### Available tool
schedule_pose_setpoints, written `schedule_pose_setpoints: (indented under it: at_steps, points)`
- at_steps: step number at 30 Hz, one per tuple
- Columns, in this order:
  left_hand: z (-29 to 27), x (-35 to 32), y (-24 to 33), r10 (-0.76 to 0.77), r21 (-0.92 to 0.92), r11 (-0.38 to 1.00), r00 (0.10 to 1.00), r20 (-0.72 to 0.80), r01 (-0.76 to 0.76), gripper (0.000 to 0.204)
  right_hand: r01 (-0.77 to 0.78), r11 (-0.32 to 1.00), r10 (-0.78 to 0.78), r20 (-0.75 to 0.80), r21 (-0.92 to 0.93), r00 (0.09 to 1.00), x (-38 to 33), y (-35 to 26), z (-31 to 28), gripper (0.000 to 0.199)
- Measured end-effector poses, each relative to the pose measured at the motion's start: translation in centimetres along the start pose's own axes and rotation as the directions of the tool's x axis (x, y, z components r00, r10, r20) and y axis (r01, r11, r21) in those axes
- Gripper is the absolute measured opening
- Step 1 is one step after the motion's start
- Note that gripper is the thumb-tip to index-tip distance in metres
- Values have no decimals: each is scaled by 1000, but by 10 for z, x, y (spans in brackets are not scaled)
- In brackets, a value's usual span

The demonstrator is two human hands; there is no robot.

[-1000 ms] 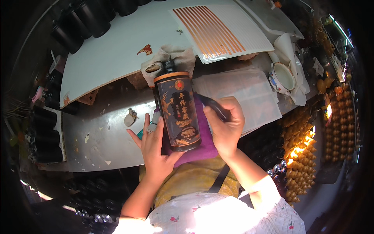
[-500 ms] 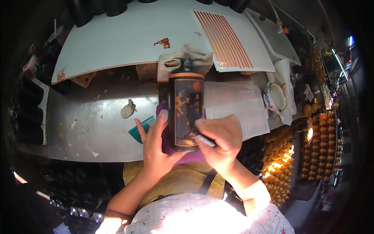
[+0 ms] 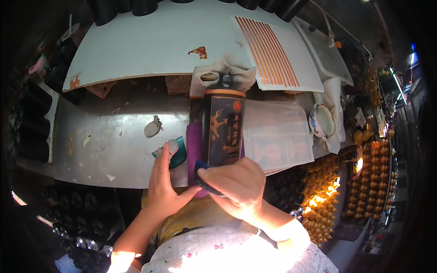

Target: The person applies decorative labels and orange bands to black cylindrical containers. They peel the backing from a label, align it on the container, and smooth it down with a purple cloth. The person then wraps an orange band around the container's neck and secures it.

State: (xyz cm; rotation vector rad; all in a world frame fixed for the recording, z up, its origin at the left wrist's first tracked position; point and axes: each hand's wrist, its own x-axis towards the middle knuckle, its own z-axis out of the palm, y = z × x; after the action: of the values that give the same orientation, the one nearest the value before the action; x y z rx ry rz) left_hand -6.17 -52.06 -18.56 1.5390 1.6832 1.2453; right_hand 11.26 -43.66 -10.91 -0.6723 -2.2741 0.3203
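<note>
A black cylindrical bottle [image 3: 224, 132] with an orange band and gold decoration lies lengthwise before me, its neck on a cloth-wrapped rest [image 3: 248, 76]. Purple cloth [image 3: 195, 141] shows beside it. My right hand [image 3: 241, 184] grips a dark blue scraper [image 3: 200, 169] at the bottle's near end. My left hand [image 3: 165, 184] is left of it, a pale tied cloth pad [image 3: 172, 147] held at its fingers. The left thumb reaches toward the scraper; whether they touch I cannot tell. A teal flat piece [image 3: 180, 154] shows behind the pad; whether it is held is unclear.
Another tied cloth pad [image 3: 153, 128] lies on the metal tabletop [image 3: 100, 150]. Right of the bottle are translucent sheets [image 3: 277, 132], a striped orange decal sheet [image 3: 268, 54] and an enamel bowl [image 3: 321, 120]. A pale board [image 3: 150, 45] carries black bottles [image 3: 144, 7] at the back.
My right hand has drawn the scraper off the bottle's face toward me and left. My left hand has moved left with the pad, away from the bottle. The view has shifted slightly.
</note>
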Motion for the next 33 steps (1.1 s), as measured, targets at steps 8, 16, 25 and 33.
schedule_pose_setpoints:
  at_steps: [8,16,25,33]
  points:
    - [-13,22,1,163,574,790,976,146,-217,62,-49,979,29,101,196,994,-9,-1,2,32]
    - [-21,45,-6,146,706,691,986,75,-156,69,-341,462,711,-112,818,694,-30,24,9,32]
    - [-18,72,49,-231,-180,962,965,-127,206,64,-387,495,693,-85,778,716,-20,31,7,36]
    - [44,81,67,136,-39,988,967,-216,-147,46,-378,691,588,-176,616,789,-10,34,3,31]
